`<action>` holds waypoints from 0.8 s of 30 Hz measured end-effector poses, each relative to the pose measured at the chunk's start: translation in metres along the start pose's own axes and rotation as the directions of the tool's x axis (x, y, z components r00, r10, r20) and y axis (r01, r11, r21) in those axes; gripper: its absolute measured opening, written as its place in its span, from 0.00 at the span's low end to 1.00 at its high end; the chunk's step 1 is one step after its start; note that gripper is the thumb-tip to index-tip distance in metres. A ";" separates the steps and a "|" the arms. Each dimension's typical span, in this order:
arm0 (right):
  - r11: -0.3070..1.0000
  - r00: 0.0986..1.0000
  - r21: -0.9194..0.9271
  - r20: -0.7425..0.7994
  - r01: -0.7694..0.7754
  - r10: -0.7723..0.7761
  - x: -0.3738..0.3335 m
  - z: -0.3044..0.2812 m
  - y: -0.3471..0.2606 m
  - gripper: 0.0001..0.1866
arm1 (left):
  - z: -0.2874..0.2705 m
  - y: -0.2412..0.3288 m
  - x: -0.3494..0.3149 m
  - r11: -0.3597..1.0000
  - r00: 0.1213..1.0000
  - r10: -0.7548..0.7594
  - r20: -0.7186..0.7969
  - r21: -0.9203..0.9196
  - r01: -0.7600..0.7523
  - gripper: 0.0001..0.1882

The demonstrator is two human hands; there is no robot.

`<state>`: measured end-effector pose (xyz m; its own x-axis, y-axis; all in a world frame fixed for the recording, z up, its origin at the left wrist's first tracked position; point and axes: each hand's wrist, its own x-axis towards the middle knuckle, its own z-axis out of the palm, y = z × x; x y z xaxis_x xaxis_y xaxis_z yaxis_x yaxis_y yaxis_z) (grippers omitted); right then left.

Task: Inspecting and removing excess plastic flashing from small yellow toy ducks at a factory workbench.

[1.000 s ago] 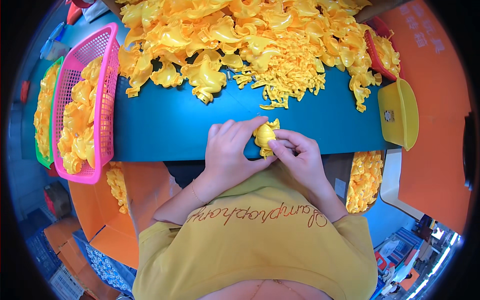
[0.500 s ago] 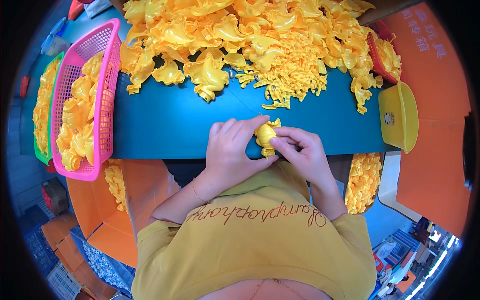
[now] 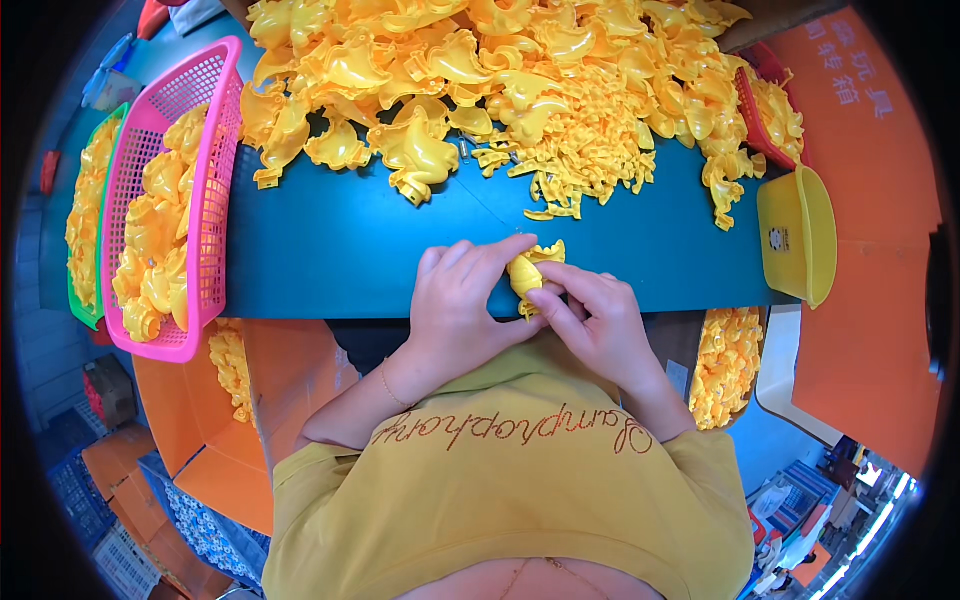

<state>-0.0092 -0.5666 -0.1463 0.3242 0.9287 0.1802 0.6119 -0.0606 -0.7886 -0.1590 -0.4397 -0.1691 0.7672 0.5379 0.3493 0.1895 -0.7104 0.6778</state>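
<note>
- At the blue worktop (image 3: 340, 240) edge, left hand (image 3: 455, 305) and right hand (image 3: 600, 320) both grasp one yellow plastic piece (image 3: 527, 272).
- Step in hand, seemingly: pressing its halves together; next calls for firm, aligned pinching.

Bare blue table (image 3: 330, 240) ahead; yellow parts pile (image 3: 500, 90) blocks beyond.

Two hands, left (image 3: 460, 305) and right (image 3: 598, 325), are seen, with one yellow part (image 3: 526, 275) held between them. Two mesh baskets, pink (image 3: 215, 190) and green (image 3: 82, 310), are counted, plus one yellow bowl (image 3: 800, 235). The loose parts in the pile (image 3: 520, 90) are too many to be counted.
</note>
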 end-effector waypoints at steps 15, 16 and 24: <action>0.961 0.757 -0.046 -0.627 -0.271 0.184 0.006 -0.066 0.063 0.17 | -0.013 0.004 0.003 0.997 0.983 -0.072 0.167 0.040 0.066 0.44; 0.904 0.723 -0.212 -0.677 -0.372 0.139 0.008 -0.088 0.076 0.20 | -0.013 0.005 0.003 0.998 0.986 -0.054 0.156 0.047 0.047 0.44; 0.839 0.692 -0.233 -0.689 -0.493 0.216 -0.008 -0.139 0.139 0.27 | -0.010 0.004 0.004 0.997 0.991 -0.026 0.133 0.076 0.016 0.43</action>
<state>0.1739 -0.6330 -0.1754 0.8533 0.3777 0.3595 0.5211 -0.5935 -0.6133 -0.1613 -0.4362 -0.1587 0.8368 0.4908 0.2427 0.2476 -0.7346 0.6317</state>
